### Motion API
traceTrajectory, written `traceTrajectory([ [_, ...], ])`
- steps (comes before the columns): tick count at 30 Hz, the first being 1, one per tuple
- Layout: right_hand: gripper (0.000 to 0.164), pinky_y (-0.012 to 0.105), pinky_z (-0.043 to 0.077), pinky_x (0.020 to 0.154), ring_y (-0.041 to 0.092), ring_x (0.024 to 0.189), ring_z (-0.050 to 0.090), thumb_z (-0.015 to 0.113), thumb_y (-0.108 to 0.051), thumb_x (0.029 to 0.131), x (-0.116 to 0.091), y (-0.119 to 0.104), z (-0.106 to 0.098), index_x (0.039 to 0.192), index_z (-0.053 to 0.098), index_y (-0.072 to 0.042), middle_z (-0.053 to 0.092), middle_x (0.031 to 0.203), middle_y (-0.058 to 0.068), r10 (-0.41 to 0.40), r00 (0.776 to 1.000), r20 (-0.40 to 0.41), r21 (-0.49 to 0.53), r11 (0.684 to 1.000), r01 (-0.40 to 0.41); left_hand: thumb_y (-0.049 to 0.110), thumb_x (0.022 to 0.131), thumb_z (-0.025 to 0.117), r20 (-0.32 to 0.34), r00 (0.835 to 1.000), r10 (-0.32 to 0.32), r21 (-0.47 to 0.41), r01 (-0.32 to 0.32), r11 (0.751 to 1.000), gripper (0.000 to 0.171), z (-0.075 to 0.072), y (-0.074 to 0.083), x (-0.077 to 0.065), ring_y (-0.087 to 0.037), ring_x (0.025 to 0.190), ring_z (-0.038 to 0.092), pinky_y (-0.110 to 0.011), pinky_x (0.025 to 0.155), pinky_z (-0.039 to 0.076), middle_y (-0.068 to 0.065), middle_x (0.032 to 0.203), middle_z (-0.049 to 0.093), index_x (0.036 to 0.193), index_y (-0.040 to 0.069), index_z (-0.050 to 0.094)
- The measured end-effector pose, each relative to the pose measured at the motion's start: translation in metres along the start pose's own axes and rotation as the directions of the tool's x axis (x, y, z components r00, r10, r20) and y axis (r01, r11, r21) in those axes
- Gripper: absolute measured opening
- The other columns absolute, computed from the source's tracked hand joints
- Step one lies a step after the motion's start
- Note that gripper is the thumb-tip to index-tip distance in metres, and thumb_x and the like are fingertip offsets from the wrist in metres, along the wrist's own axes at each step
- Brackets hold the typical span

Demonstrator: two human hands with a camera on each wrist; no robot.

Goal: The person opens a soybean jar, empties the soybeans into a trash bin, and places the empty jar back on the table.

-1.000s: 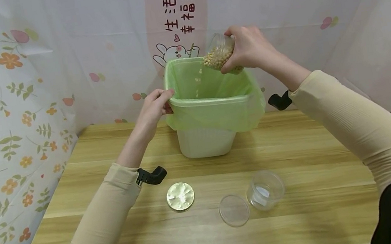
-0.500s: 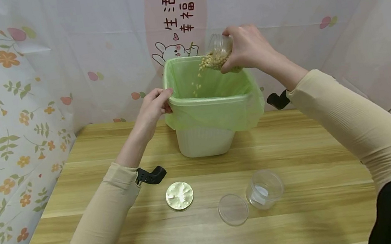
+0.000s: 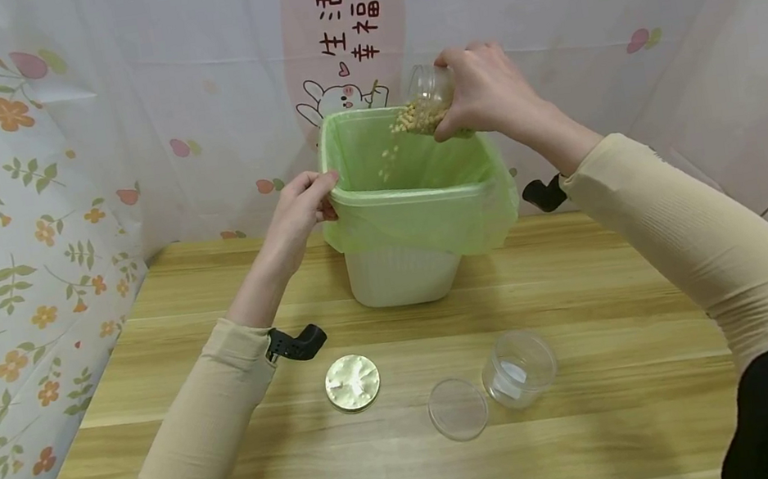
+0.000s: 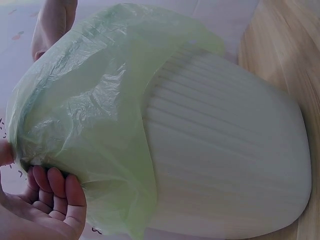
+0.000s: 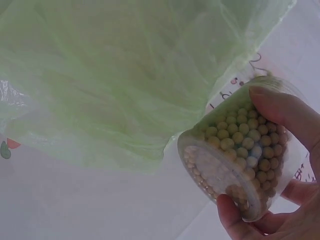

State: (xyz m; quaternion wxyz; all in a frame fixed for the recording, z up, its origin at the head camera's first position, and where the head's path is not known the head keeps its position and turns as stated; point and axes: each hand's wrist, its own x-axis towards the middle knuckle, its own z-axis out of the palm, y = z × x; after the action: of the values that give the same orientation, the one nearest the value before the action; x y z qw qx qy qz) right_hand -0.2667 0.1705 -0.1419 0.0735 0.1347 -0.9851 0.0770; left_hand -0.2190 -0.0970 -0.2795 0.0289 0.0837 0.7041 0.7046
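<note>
My right hand grips a clear plastic jar, tipped on its side over the bin's right part. Several soybeans are falling from its mouth into the bin. In the right wrist view many round soybeans still lie inside the jar, with thumb and fingers around its wall. The white ribbed bin stands upright on the table, lined with a green plastic bag folded over its rim. My left hand pinches the bag-covered rim at the left, fingers curled under it. The bin's floor is hidden.
On the wooden table, nearer to me, lie a shiny gold lid and a clear round lid. Next to them sits a clear cup with a white patch inside. A printed cloth hangs behind the bin.
Soybeans keep dropping from the tilted jar, in a thicker scatter than a second ago. The jar shifts very slightly in the right hand's grip. The left hand stays on the rim.
</note>
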Motion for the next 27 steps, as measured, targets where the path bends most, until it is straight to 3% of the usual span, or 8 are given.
traceTrajectory([
  [10, 0.095, 0.056, 0.036, 0.114, 0.046, 0.133, 0.043, 0.088, -0.032, 0.072, -0.0008, -0.0025, 0.0009, 0.151, 0.045, -0.003, 0.057, 0.137, 0.027, -0.006, 1.000, -0.016, -0.006, 1.000, 0.005, 0.032, 0.105, 0.055, 0.005, 1.000, 0.000, -0.004, 0.000, 1.000, 0.021, 0.0001, 0.0016, -0.0017, -0.015, 0.081, 0.052, -0.030, 0.088, 0.048, 0.002, 0.087, 0.052, 0.098, 0.012, 0.054],
  [27, 0.096, 0.058, 0.036, 0.116, 0.046, 0.139, 0.038, 0.085, -0.028, 0.073, -0.0034, -0.0017, 0.0014, 0.155, 0.041, -0.004, 0.050, 0.147, 0.028, 0.008, 1.000, -0.007, -0.031, 0.999, -0.008, 0.033, 0.105, 0.056, -0.007, 1.000, -0.014, -0.003, 0.014, 1.000, 0.020, 0.0003, 0.0005, 0.0002, -0.015, 0.082, 0.051, -0.029, 0.088, 0.048, 0.002, 0.085, 0.052, 0.099, 0.013, 0.054],
])
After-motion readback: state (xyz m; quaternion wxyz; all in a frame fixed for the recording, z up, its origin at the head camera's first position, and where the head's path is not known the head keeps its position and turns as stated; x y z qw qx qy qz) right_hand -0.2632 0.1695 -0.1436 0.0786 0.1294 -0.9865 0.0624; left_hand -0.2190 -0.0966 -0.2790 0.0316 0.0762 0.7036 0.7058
